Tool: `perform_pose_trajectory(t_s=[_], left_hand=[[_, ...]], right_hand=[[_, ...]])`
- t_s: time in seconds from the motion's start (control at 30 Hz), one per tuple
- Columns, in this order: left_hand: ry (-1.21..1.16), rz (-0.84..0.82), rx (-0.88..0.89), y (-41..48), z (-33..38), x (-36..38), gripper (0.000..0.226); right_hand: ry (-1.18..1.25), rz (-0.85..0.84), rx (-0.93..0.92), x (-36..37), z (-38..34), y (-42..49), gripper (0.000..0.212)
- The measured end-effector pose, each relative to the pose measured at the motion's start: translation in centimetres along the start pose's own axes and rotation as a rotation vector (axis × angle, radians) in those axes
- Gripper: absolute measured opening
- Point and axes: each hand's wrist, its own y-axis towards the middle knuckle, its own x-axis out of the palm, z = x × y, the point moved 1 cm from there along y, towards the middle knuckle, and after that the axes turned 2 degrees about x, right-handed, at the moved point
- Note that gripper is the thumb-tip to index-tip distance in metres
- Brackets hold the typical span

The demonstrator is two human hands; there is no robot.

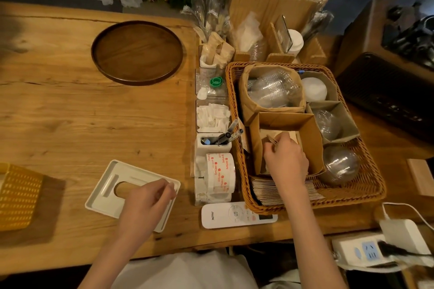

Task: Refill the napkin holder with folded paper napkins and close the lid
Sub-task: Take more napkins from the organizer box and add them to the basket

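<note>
The white napkin holder lid [110, 190], a flat tray with an oval slot, lies upside down on the wooden table near its front edge. My left hand [146, 204] rests on the lid's right side, fingers pinching its far right rim. My right hand [285, 159] reaches into a cardboard box [305, 129] inside the wicker basket [366, 190], fingers closed on the top of brown folded paper napkins [290, 135]. The holder's body is not visible.
A round wooden tray [137, 53] sits at the back. A yellow basket [17, 197] stands at the left edge. A tape roll [220, 173], pen cup [213, 144] and white remote [237, 214] line the basket's left side. Plastic dome lids fill the basket.
</note>
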Motion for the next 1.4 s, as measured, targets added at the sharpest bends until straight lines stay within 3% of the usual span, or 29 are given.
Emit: perform_pose_trajectory(t_s=[0.07,0.6,0.7,0.8,0.93,1.1,1.2,1.33,1.4], left_hand=[[-0.002,-0.008,0.011,-0.1,0.3,0.0,0.045],[0.030,-0.041,0.056,-0.8,0.1,1.0,0.031],[-0.041,-0.037,0.015,-1.1,0.2,1.1,0.031],[-0.323,-0.051,-0.084,-1.2,1.3,0.9,0.035],[-0.478,-0.041,-0.060,-1.5,3.8,0.5,0.037],[-0.569,-0.092,0.064,-2.4,6.8,-0.2,0.023],[-0.602,-0.145,0.141,-3.0,7.9,-0.5,0.028],[-0.633,-0.188,0.172,-3.7,8.6,-0.3,0.026],[-0.624,-0.212,0.150,-3.9,8.8,-0.3,0.023]], right_hand=[[0.036,0.043,0.026,-0.3,0.1,-0.2,0.019],[0.314,0.346,0.025,-6.6,1.2,-1.9,0.019],[0.485,0.311,-0.008,-8.0,1.1,-2.9,0.018],[0.597,0.277,-0.035,-8.6,1.0,-4.3,0.011],[0.695,0.236,-0.063,-8.9,0.7,-6.6,0.006],[0.818,0.189,-0.051,-10.0,-0.1,-9.2,0.012],[0.824,0.150,-0.056,-10.4,-1.0,-10.4,0.017],[0.839,0.079,-0.059,-9.8,-2.2,-11.3,0.005],[0.863,0.034,-0.071,-9.4,-2.9,-11.6,0.012]])
